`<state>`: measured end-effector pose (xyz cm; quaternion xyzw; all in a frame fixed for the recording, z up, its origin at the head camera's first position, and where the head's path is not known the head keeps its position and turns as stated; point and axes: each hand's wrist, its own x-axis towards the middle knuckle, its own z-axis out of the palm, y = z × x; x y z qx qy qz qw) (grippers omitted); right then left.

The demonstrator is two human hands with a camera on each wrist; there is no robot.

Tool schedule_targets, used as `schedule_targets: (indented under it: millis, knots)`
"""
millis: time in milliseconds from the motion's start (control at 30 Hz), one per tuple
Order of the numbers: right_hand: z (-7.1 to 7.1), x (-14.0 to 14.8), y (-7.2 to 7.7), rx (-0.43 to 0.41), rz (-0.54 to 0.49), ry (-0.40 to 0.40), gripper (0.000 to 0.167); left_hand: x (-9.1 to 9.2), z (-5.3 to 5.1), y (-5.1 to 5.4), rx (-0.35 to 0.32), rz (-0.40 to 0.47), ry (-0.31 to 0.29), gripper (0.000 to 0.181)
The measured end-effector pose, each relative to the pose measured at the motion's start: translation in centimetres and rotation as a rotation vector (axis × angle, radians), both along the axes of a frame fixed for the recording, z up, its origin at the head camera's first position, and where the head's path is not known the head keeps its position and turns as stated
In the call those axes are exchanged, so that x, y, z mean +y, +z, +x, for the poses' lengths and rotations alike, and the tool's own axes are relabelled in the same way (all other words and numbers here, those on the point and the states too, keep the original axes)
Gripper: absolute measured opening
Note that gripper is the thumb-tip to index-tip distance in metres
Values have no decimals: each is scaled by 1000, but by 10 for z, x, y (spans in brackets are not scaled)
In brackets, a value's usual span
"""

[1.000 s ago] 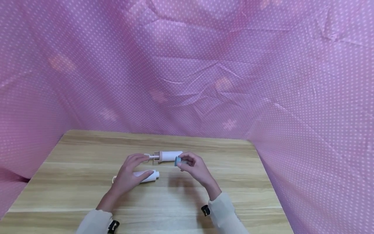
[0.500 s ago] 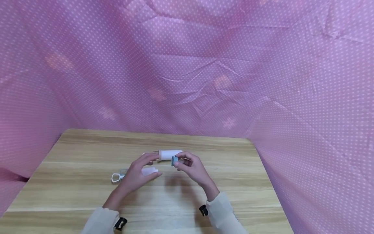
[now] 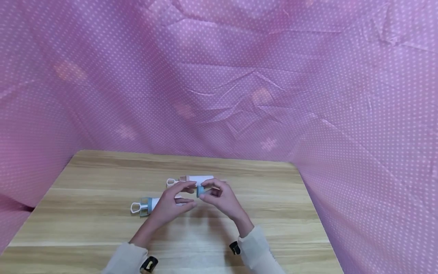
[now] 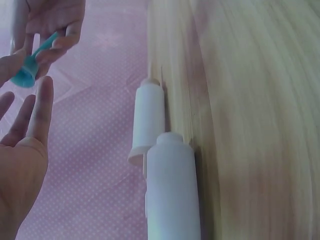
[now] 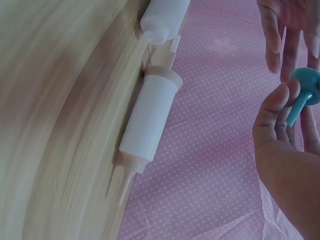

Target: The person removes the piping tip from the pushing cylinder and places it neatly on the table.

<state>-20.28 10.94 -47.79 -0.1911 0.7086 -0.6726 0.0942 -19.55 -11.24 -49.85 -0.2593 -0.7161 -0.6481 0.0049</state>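
My right hand (image 3: 226,199) pinches a teal nozzle (image 3: 199,191) by its wide, cup-like end; the right wrist view shows its narrow spout (image 5: 298,110). My left hand (image 3: 167,205) is held just left of the nozzle, fingers and thumb apart, its fingertips close to the nozzle's rim. Whether they touch it I cannot tell. Below the left hand lies a white syringe-like tube (image 3: 155,203) with a teal collar and looped white handle; the hand covers part of it. Behind both hands lies a similar white tube (image 3: 202,179) with pink ends and a pink spout (image 5: 126,186).
Both tubes lie on their sides on the wood-grain table (image 3: 102,228). Around the table's back and sides hangs a pink dotted cloth (image 3: 219,95). A black band (image 3: 149,264) sits at the left sleeve's cuff, another (image 3: 235,247) at the right.
My left hand has moved right, off the teal-collared tube and toward the nozzle, uncovering the tube's handle and collar. My right hand has shifted slightly left with the nozzle.
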Motion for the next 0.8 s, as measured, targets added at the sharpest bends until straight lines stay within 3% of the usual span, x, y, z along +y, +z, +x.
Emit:
schedule_targets:
  millis: [233,800]
  knots:
    - [4,-6,2,-43,-11,37,31,6,2,2,-15,-31,17,50]
    - [6,-10,4,-78,26,30,30,7,5,5,-30,51,52,40]
